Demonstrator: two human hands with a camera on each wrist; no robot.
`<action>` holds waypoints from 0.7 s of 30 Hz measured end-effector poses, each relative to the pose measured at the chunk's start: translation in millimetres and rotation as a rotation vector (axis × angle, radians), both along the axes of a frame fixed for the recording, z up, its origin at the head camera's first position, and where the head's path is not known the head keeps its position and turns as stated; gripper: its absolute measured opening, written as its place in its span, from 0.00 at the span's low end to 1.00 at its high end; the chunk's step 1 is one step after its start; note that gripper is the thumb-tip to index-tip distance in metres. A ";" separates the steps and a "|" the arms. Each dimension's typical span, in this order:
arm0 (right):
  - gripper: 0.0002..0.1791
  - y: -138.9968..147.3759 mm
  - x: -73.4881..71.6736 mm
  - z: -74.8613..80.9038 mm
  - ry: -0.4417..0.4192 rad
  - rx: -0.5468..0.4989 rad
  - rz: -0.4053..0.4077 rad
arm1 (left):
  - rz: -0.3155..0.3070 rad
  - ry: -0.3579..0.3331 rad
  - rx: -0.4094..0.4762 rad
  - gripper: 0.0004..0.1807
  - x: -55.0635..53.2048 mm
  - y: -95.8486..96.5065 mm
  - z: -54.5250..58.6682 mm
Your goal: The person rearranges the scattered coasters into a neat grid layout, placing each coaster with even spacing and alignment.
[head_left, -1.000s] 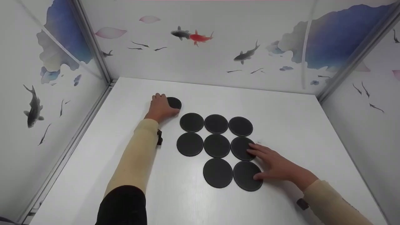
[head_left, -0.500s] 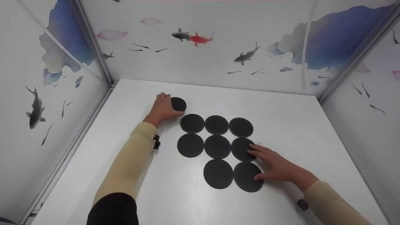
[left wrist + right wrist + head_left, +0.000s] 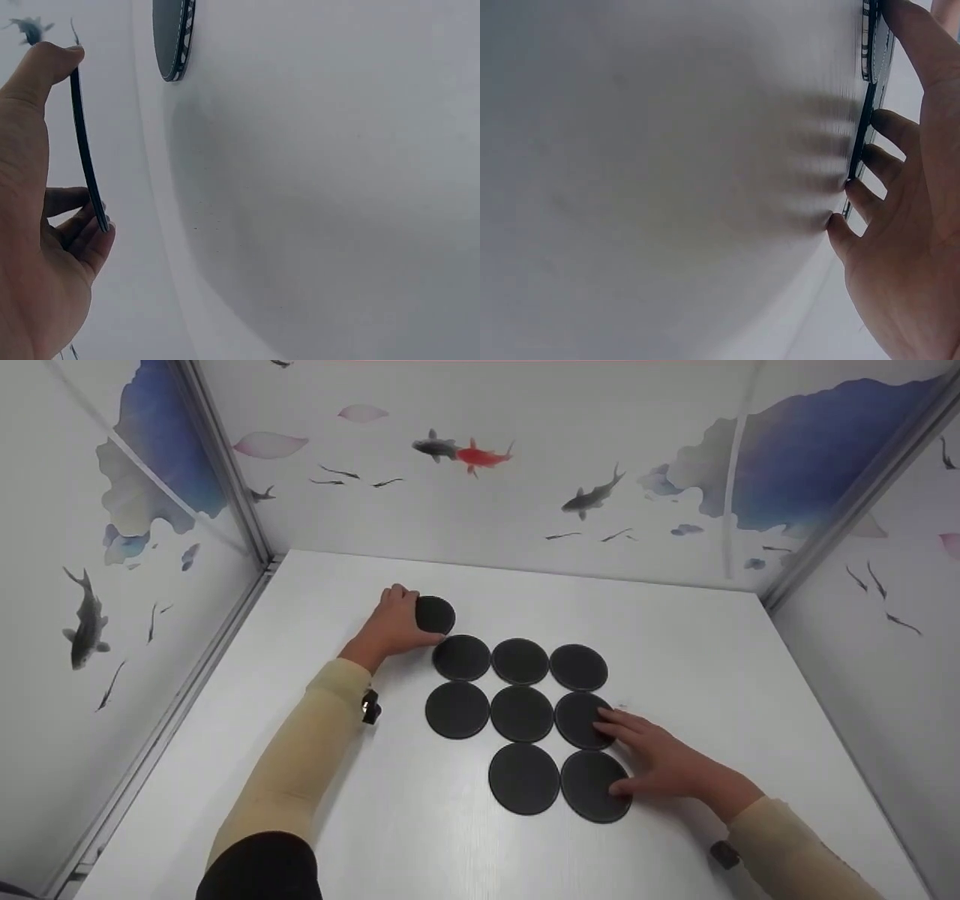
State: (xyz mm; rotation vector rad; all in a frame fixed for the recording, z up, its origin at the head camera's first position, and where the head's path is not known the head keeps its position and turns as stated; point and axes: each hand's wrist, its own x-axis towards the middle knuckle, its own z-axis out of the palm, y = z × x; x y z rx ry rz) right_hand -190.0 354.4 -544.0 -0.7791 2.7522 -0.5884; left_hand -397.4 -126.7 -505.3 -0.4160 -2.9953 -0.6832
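Observation:
My left hand holds a round black coaster by its edges, thumb on the near side and fingers on the far side. In the left wrist view this coaster appears edge-on, raised off the table. Several more black coasters lie flat in rows: three at the back, three in the middle row with a centre coaster, and two in front. My right hand touches the right middle coaster with its fingertips, and its thumb touches the front right coaster. Stitched rims show in the wrist views.
A white table carries the coasters. White panels printed with fish and blue shapes enclose it at the back and both sides, with grey metal posts at the corners.
My left hand has moved rightward and slightly nearer with its coaster, toward the left end of the back row. The right hand and the laid coasters keep their places.

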 end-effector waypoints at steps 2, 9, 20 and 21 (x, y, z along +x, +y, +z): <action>0.56 -0.2 -0.1 -0.1 0.004 0.002 0.002 | -0.015 0.001 0.005 0.59 2.7 -1.0 1.1; 0.56 -0.7 -1.3 0.5 0.007 0.009 0.001 | -0.057 0.009 -0.008 0.60 9.7 -3.7 4.8; 0.56 0.6 -0.4 -0.2 0.020 -0.014 0.004 | -0.176 0.017 -0.013 0.58 30.9 -0.8 11.6; 0.56 1.0 -0.2 -0.4 0.022 -0.014 0.002 | -0.193 0.019 -0.016 0.58 33.3 0.0 12.1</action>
